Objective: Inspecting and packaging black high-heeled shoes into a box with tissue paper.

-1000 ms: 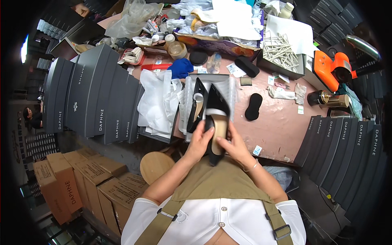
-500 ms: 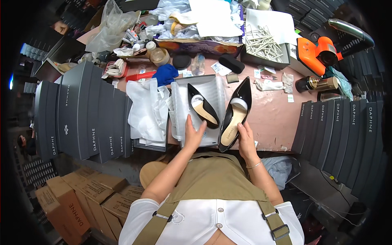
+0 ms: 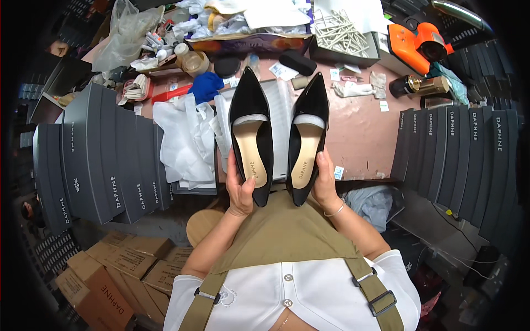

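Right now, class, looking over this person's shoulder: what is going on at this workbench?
A person holds up a pair of black pointed high-heeled shoes, one in each hand, soles down and toes pointing away. The left hand grips the left shoe by its heel end; the right hand grips the right shoe the same way. Both are raised side by side above a cluttered pink workbench, with stacks of grey shoe boxes on either side and white wrapping paper nearby.

The person wears a white short-sleeved top (image 3: 298, 292) with small round buttons, olive-green apron straps (image 3: 375, 287) with metal buckles just beside the buttons, and a thin silver bracelet (image 3: 334, 210).
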`<state>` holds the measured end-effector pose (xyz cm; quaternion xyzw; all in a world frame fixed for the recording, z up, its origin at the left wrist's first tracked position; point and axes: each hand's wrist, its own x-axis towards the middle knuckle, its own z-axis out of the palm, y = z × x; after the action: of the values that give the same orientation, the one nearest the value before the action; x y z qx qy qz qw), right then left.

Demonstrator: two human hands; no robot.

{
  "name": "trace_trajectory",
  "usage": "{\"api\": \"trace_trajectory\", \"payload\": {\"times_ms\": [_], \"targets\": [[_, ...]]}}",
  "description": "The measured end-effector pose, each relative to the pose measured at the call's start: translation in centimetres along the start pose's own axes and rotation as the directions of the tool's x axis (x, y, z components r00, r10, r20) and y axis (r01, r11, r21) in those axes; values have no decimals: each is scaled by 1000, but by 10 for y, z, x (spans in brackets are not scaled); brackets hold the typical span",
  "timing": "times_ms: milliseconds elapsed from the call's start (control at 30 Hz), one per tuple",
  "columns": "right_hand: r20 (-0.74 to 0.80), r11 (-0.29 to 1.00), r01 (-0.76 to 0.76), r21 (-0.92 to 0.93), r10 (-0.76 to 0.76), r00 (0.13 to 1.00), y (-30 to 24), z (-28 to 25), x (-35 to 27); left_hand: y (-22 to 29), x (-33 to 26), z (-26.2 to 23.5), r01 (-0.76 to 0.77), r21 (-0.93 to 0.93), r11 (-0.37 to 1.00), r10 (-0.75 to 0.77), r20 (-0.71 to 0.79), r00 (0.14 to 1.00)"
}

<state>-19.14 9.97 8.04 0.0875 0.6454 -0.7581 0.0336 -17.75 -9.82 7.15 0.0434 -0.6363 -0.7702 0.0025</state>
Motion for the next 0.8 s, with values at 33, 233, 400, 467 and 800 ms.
{"api": "trace_trajectory", "payload": {"times_ms": [33,233,400,467,800], "targets": [[13,999,39,11,-39,999,-4,7,-2,-1,-5,-1,-16,13,1000,16,4,1000],[77,992,109,59,-114,991,-14,31,-6,-3,-14,-13,-155,29,988,153,41,987],[86,995,100,-21,-98,991,-6,29,-11,-11,-16,-21,-157,11,988,156,64,986],[87,994,109,-14,-107,990,-4,30,-12,-13,-17,-23,-177,24,984,175,76,982],[85,994,19,-107,-10,996,5,30,3,10,-9,-21,-44,219,975,22,106,994]]}}
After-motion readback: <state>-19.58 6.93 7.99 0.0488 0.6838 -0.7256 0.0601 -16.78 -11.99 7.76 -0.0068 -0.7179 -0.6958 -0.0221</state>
